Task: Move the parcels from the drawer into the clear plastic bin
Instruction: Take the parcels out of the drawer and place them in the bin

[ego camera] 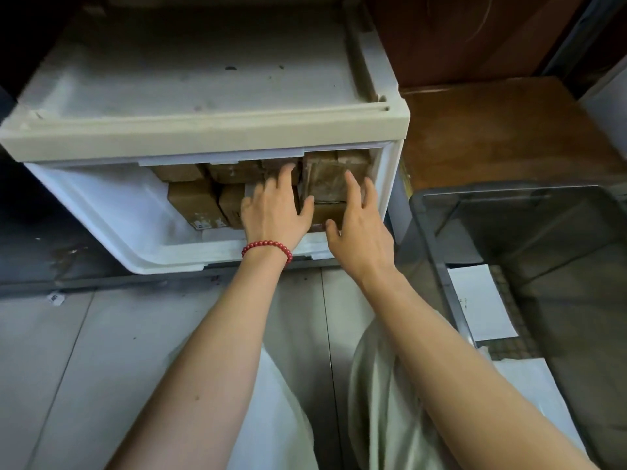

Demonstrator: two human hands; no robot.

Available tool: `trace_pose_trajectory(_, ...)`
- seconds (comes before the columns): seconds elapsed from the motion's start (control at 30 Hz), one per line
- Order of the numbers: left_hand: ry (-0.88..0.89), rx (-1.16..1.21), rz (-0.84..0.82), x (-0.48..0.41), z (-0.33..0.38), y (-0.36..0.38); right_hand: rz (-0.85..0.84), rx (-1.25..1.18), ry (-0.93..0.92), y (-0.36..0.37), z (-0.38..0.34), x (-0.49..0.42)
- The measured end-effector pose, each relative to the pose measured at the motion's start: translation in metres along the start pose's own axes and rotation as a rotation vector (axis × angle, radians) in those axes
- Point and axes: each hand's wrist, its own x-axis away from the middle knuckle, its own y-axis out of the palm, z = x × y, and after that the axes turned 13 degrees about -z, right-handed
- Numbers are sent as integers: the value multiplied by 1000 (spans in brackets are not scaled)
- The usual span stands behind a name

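Note:
A white plastic drawer (112, 225) is pulled out of a cream drawer unit (203, 134) on the floor. Several brown cardboard parcels (193, 205) fill its right half. A larger parcel wrapped in clear tape (327, 179) lies on top at the right. My left hand (274, 212), with a red bead bracelet on the wrist, reaches into the drawer with its fingers spread over the parcels left of the taped one. My right hand (359, 225) is at the taped parcel's near right side, fingers straight along it. The clear plastic bin (434, 232) stands to the right of the drawer.
A brown wooden surface (502, 130) lies behind the bin. Inside or under the bin show white sheets (478, 300) and a woven mat (512, 334). Grey floor tiles (68, 351) stretch in front, and my knees in pale trousers (380, 401) are below.

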Motion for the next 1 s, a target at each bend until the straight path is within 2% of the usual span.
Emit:
trace_pose_trajectory(0.17,23,2,45,-8,-2,-4,39,-21,-29,3,-2,-3)
trace_pose_trajectory(0.33,123,85,-14,-15,-2,-8,108,-180,-73,-1,0,-7)
trace_pose_trajectory(0.7,56,382,-56,-11,-4,-10,60,-292,-55,-5,7,-10)
trace_pose_trajectory(0.87,39,442,-93,-7,-3,-10,40,-546,-174,-9,2,-4)
trace_pose_trajectory(1.0,31,539,-134,1,-1,-12,68,-640,-140,-10,3,4)
